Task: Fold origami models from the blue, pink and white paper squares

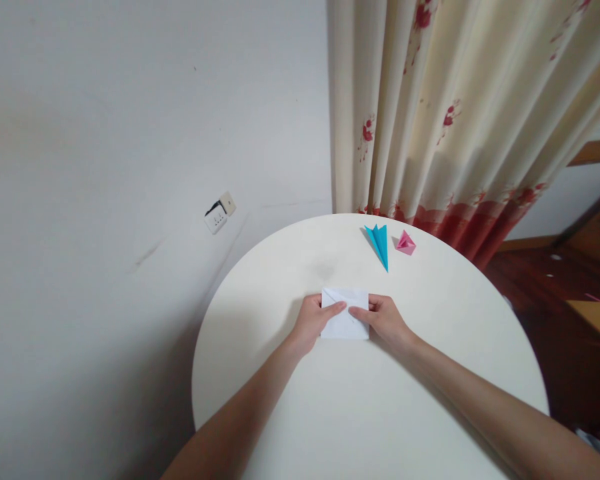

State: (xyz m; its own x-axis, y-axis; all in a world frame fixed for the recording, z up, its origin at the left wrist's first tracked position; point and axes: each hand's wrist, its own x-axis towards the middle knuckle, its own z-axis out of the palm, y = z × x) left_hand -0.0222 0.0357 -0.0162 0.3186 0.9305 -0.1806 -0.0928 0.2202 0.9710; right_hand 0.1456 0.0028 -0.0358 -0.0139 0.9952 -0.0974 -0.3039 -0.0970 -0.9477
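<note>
Your left hand (316, 319) and right hand (386, 319) grip the white paper (345, 328) by opposite edges, thumbs on top, over the table (290, 267).

The folded square (345, 327) is looking like smooth, matt paper; the table (280, 267) is showing a smooth finish; the curtain (410, 147) is resembling cloth.

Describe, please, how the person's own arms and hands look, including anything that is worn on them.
The left hand and right hand wear no gloves. The left forearm and right forearm taper toward the wrists and are bare as far as they show: no sleeve, watch or bracelet appears. Some fingers are hidden, so rings cannot be ruled out.
</note>
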